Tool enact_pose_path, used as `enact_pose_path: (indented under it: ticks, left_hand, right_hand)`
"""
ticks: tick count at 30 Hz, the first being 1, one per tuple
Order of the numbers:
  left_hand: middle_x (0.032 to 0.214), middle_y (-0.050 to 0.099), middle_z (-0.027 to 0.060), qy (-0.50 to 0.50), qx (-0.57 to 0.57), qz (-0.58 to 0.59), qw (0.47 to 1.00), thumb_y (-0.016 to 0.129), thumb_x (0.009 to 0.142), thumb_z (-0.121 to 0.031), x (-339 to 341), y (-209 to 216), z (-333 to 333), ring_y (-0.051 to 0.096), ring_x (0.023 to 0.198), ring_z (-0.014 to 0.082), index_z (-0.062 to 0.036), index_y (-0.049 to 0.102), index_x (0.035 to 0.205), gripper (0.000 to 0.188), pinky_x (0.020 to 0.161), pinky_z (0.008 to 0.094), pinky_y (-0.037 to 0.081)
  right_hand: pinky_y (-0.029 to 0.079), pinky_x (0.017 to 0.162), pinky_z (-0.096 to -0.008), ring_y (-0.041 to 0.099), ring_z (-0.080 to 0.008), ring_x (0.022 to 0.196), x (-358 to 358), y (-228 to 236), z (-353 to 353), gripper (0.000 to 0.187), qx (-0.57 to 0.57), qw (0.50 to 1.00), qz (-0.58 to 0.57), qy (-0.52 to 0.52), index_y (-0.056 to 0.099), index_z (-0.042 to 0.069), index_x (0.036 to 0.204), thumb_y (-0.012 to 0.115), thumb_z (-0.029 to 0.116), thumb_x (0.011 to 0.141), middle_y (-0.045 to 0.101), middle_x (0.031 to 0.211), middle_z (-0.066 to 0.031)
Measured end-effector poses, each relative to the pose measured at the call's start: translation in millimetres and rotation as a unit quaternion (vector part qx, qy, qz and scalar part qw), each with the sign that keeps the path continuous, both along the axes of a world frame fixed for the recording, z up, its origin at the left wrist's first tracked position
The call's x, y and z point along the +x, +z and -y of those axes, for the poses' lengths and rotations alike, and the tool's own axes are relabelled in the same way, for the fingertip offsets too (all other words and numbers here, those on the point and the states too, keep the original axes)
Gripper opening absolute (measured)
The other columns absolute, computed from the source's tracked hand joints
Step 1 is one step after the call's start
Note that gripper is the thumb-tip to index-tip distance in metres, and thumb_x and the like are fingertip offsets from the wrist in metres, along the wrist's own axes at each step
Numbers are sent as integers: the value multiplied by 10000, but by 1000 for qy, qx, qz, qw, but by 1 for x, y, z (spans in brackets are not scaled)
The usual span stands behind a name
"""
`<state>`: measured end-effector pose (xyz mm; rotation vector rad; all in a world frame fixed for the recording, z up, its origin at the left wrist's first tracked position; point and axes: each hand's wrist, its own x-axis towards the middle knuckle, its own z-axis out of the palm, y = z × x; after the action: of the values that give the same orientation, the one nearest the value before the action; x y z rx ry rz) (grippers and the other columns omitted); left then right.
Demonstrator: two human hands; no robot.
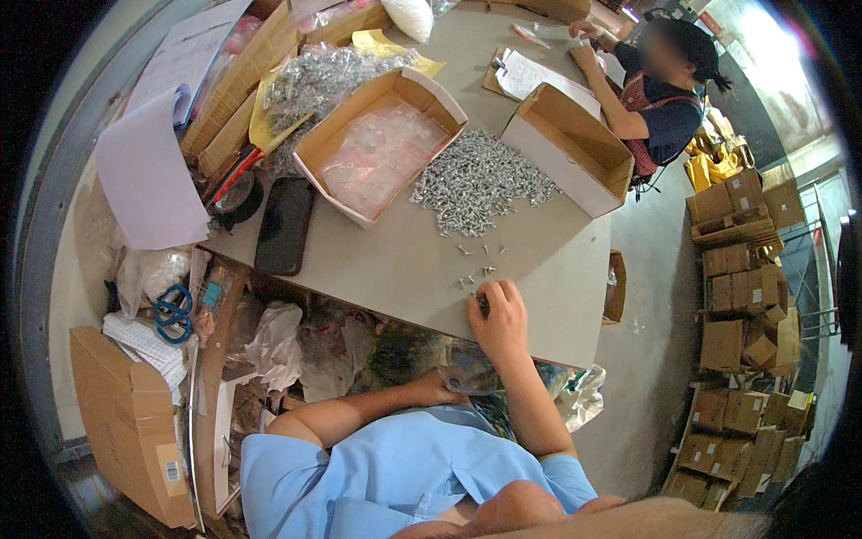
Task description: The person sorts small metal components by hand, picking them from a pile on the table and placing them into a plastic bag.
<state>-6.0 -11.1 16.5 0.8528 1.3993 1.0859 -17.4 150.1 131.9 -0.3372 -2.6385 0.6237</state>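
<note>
A heap of small silver screws lies on the grey table, and a few loose ones trail from it toward me. At the table's near edge my right hand is closed, fingers curled down over a few screws that show only partly between thumb and fingers. Below the edge, close to my body, my left hand grips a small clear plastic bag; its fingertips are partly hidden. Beyond the heap, to the left, an open cardboard box holds clear plastic bags.
Another open box stands right of the heap. A black phone lies at the left, near bagged metal parts and papers. Blue-handled scissors hang lower left. Across the table sits a co-worker by a clipboard.
</note>
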Motion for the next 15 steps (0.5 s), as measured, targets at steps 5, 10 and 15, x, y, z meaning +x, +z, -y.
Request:
enact_pose_path:
  ticks: [5,10,15]
  left_hand:
    - [1089,625,132,58,37,24,997,750,761,-265,7,-6,1,559,1018,226,-13,608,1096,443,898,357,436]
    - [1028,658,95,76,24,-9,997,767,761,-216,6,8,-1,587,951,177,-12,634,1054,381,837,332,462]
    - [977,663,107,65,19,21,997,783,735,-273,5,-2,-2,604,901,179,-15,624,1055,441,789,332,475]
  right_hand:
    - [490,656,-399,603,-314,734,26,21,-1,128,-78,981,146,103,623,47,858,671,127,770,605,824,-130]
    - [490,658,-385,610,-314,736,15,30,-18,165,-128,976,161,66,647,39,927,665,133,793,604,835,-135]
    - [474,760,-401,574,-333,869,-19,12,-26,133,9,1000,13,-14,649,46,918,646,114,804,570,929,-142]
